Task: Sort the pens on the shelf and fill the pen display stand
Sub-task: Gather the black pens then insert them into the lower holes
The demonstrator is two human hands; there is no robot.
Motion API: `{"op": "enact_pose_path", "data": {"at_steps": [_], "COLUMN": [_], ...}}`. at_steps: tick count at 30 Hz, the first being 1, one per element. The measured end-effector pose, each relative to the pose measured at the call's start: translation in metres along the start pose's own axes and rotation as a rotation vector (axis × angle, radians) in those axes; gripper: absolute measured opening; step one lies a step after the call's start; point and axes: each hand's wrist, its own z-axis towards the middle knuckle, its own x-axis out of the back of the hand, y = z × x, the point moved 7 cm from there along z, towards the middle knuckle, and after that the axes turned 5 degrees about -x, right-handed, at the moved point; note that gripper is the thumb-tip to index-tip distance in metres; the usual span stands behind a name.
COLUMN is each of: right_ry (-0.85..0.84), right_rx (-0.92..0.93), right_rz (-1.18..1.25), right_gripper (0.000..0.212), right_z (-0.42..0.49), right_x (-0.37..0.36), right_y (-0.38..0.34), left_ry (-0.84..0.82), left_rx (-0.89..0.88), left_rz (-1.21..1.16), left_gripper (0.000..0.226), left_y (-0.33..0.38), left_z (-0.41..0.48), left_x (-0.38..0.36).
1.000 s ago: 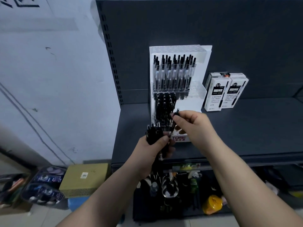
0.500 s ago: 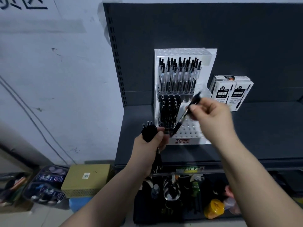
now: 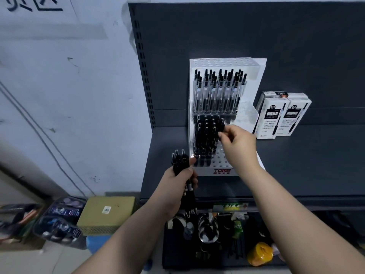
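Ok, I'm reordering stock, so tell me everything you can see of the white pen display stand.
The pen display stand stands upright on the shelf against its back panel. It looks like white plastic, with three perforated tiers and a red logo in front. The top tier is bare, clear-barrelled pens fill the middle, black pens the bottom's left part. The right hand pinches a black pen there.

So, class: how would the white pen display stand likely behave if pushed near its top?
The pen display stand looks tall for its base, so a high push would probably tip it rather than slide it. It seems thin plastic, likely light, though the clear pens up top add weight. Pens sit loose in holes, so they may spill.
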Motion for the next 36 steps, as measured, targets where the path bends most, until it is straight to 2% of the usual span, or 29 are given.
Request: {"op": "enact_pose_path", "data": {"at_steps": [6,11,12,14,16,17,18,21,25,27,31,33,36], "right_ry": [-0.011,0.035,0.008,-0.184,-0.394,-0.428,-0.412,-0.253,-0.397,-0.335,0.083,0.151,0.144], "right_rx": [-0.074,-0.137,-0.112,-0.125,-0.254,-0.318,-0.356,-0.353,-0.39,-0.366,-0.178,-0.12,-0.075], "right_rz": [-0.037,0.119,0.157,0.181,0.315,0.408,0.468,0.442,0.575,0.607,0.552,0.478,0.387], "right_gripper": [0.016,0.015,0.01,0.01,0.01,0.01,0.012,0.018,0.01,0.01,0.016,0.019,0.023], "right_z": [-0.001,-0.03,-0.04,-0.058,-0.069,-0.071,-0.068,-0.055,-0.059,-0.052,-0.016,-0.005,0.002], "right_x": [-0.005,0.016,0.019,0.01,-0.005,-0.008,-0.007,0.008,0.002,0.013,0.066,0.069,0.054], "right_y": [0.005,-0.001,-0.01,-0.021,-0.02,-0.019,-0.017,-0.01,-0.01,-0.013,-0.02,-0.022,-0.021], "left_ry": [-0.109,-0.159,-0.168,-0.193,-0.23,-0.242,-0.246,-0.253,-0.254,-0.222,-0.061,-0.01,0.005], "left_rx": [-0.024,-0.02,-0.016,-0.033,-0.071,-0.07,-0.055,-0.007,0.004,0.008,0.003,-0.016,-0.028], "left_rz": [0.005,-0.036,-0.047,-0.04,-0.018,-0.015,-0.014,0.005,-0.047,-0.085,-0.063,-0.006,0.032], "left_gripper": [0.025,0.025,0.025,0.027,0.026,0.026,0.027,0.024,0.017,0.017,0.021,0.02,0.018], "left_y": [0.001,0.002,0.003,0.004,0.004,0.003,0.002,-0.004,-0.003,-0.001,0.0,0.001,0.001], "left_z": [-0.006,-0.007,-0.007,-0.007,-0.009,-0.009,-0.01,-0.009,-0.008,-0.005,0.004,0.005,0.004], "left_x": [-0.011,-0.015,-0.017,-0.022,-0.029,-0.032,-0.033,-0.032,-0.033,-0.031,-0.015,-0.006,-0.002]}}
